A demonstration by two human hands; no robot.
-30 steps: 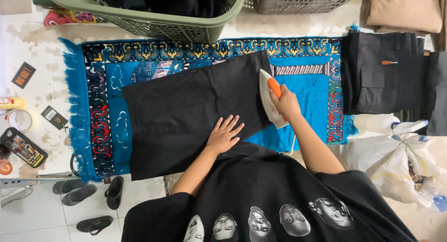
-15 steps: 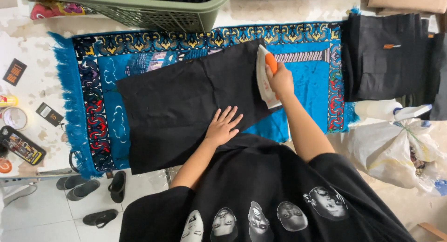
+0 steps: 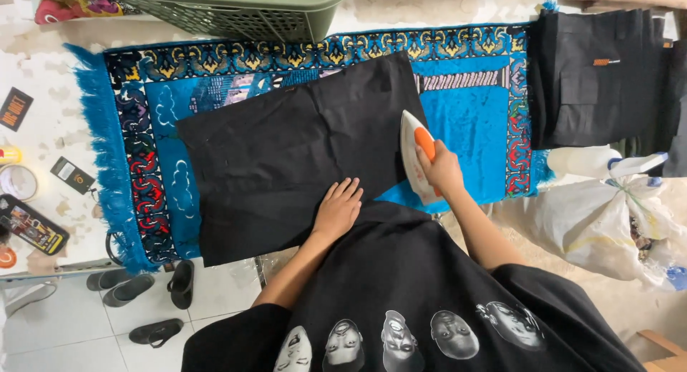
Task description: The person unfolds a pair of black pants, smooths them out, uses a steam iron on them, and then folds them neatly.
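Note:
A black cloth (image 3: 286, 150) lies spread flat on a blue patterned rug (image 3: 465, 114). My left hand (image 3: 338, 209) rests flat on the cloth's near edge, fingers apart, holding nothing. My right hand (image 3: 442, 168) grips the orange handle of a white iron (image 3: 413, 152), which sits at the cloth's right edge, partly on the rug.
A green laundry basket (image 3: 236, 11) stands behind the rug. Folded black garments (image 3: 597, 79) lie at the right, with a white bag (image 3: 608, 214) below them. A phone (image 3: 28, 225), tape roll (image 3: 18, 181) and small cards lie at the left. Sandals (image 3: 154, 293) sit on the floor.
The iron and my right hand have slid back toward me along the cloth's right edge. My left hand stays on the cloth's near edge. The view has shifted slightly.

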